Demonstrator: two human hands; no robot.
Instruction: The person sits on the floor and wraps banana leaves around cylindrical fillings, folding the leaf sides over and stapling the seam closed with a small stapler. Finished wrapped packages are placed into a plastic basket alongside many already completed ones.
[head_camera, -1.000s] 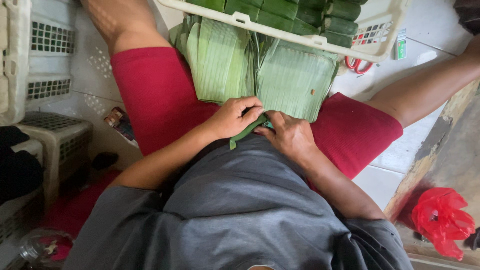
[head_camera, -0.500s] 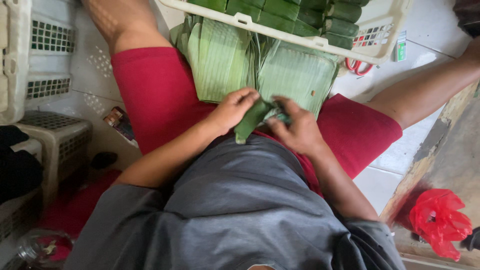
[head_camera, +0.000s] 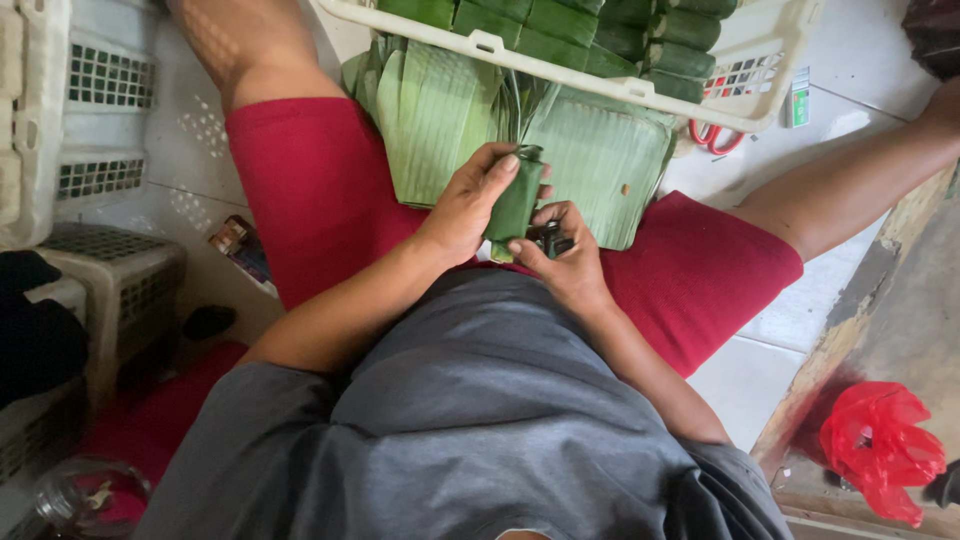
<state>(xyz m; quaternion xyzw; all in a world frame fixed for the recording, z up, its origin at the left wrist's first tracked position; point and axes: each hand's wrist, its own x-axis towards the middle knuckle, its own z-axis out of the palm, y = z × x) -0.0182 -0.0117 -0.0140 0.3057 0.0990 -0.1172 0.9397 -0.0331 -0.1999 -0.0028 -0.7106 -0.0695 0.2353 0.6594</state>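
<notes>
My left hand (head_camera: 468, 203) is wrapped around a small dark-green leaf parcel (head_camera: 516, 205) and holds it upright over my lap. My right hand (head_camera: 566, 264) sits just below and to the right of it, thumb on the parcel's lower end, fingers closed around a small dark tool (head_camera: 551, 238) that is too hidden to identify. Under both hands a stack of flat, pale-green banana leaves (head_camera: 604, 165) rests on my red shorts. Just beyond it, a white plastic basket (head_camera: 600, 86) holds several finished green parcels (head_camera: 560, 22).
Red-handled scissors (head_camera: 711, 136) lie on the tiled floor by the basket's right corner. White plastic crates (head_camera: 60, 120) stand at the left, with a glass jar (head_camera: 90, 495) at bottom left. A red plastic bag (head_camera: 880, 445) lies at bottom right beside a rough concrete edge.
Both hands have risen from my waist toward the leaf stack. The parcel, lying slanted between them before, now stands upright in my left hand.
</notes>
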